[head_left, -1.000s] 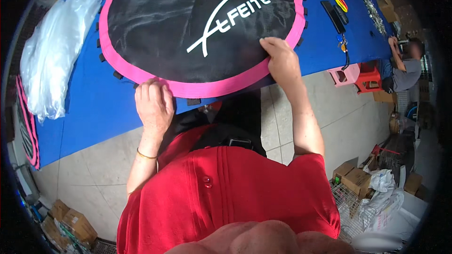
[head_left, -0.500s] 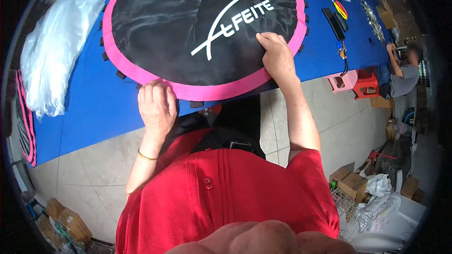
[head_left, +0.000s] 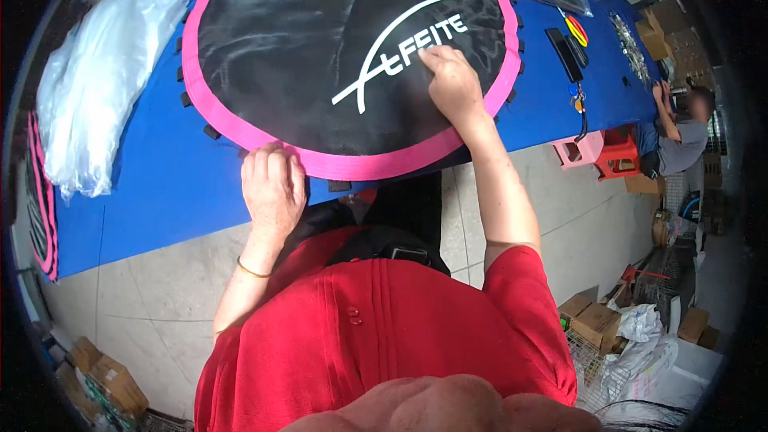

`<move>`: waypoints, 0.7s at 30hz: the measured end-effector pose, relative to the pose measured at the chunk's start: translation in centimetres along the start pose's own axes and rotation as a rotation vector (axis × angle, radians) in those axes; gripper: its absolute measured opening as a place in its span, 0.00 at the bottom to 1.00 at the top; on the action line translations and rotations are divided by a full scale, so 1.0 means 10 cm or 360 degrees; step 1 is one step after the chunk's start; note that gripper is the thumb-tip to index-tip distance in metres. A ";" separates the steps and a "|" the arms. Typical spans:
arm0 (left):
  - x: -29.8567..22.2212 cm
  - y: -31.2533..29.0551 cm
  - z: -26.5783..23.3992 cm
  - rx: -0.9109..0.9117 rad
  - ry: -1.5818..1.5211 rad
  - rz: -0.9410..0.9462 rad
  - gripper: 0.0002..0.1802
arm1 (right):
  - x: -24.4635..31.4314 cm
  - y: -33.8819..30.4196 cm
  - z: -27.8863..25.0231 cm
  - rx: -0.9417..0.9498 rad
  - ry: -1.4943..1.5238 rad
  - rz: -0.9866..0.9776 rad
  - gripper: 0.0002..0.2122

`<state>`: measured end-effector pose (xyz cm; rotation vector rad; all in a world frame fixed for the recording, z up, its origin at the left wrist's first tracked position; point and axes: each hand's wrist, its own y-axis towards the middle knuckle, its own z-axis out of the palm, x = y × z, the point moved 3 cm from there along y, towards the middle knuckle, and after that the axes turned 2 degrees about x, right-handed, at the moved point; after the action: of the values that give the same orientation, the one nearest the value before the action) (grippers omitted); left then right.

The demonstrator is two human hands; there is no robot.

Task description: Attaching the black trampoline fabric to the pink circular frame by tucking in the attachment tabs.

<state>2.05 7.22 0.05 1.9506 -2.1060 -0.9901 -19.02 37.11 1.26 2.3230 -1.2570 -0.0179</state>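
A round black trampoline mat (head_left: pixel 280 72) with a wide pink border and small black tabs around its edge lies flat on a blue-covered table (head_left: pixel 144 216). White lettering and a curved white mark are printed on its right half. My left hand (head_left: pixel 272 188) is closed over the near pink border, fingertips on top of it. Further in, my right hand (head_left: pixel 456 88) rests over the white lettering with its fingers curled and its thumb and forefinger pinched together. Anything between those fingertips is too small to make out.
A heap of clear plastic bags (head_left: pixel 104 88) covers the table's left. On the right lie a black case (head_left: pixel 565 54), yellow-and-red-handled scissors (head_left: pixel 576 30), keys (head_left: pixel 578 96) and small metal parts (head_left: pixel 630 48). Pink and red stools (head_left: pixel 618 156) stand beyond, near a co-worker (head_left: pixel 680 140).
My right hand has slid left and slightly inward from beside the lettering onto it. My left hand stays on the border, and the mat sits slightly lower in the view.
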 end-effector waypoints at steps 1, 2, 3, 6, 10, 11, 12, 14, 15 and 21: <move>0.00 0.00 0.00 -0.0002 -0.0004 -0.0001 0.09 | 0.01 0.03 0.00 0.0000 0.0002 -0.0009 0.19; 0.01 0.00 0.00 -0.0004 -0.0008 -0.0001 0.09 | 0.02 0.05 0.00 0.0011 -0.0012 0.0008 0.19; 0.01 0.00 0.00 -0.0009 -0.0007 -0.0004 0.09 | 0.02 0.08 0.00 0.0021 -0.0027 0.0027 0.18; 0.01 -0.01 -0.01 -0.0018 -0.0009 -0.0004 0.09 | 0.17 -0.02 0.03 -0.0015 0.0030 -0.0073 0.18; 0.01 -0.02 -0.02 0.0006 -0.0015 -0.0010 0.09 | 0.44 -0.10 -0.01 -0.0052 0.0148 -0.0125 0.18; 0.01 -0.02 -0.02 0.0009 -0.0016 -0.0012 0.09 | 0.43 -0.09 0.01 -0.0052 0.0146 -0.0118 0.18; 0.01 -0.02 -0.02 0.0014 -0.0019 -0.0007 0.09 | 0.40 -0.06 0.02 -0.0055 0.0145 -0.0116 0.18; 0.01 -0.01 -0.01 0.0014 -0.0031 -0.0017 0.09 | 0.31 -0.01 0.04 -0.0063 0.0129 -0.0103 0.18; 0.00 -0.01 -0.02 0.0016 -0.0039 -0.0009 0.09 | 0.25 0.01 0.07 -0.0058 0.0104 -0.0093 0.18; 0.01 -0.02 0.00 0.0020 -0.0016 -0.0024 0.10 | -0.30 0.08 0.03 0.0045 -0.0141 0.0124 0.19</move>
<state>2.22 7.12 -0.11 1.9739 -2.1108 -0.9939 -21.44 38.96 0.65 2.3181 -1.3990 -0.0777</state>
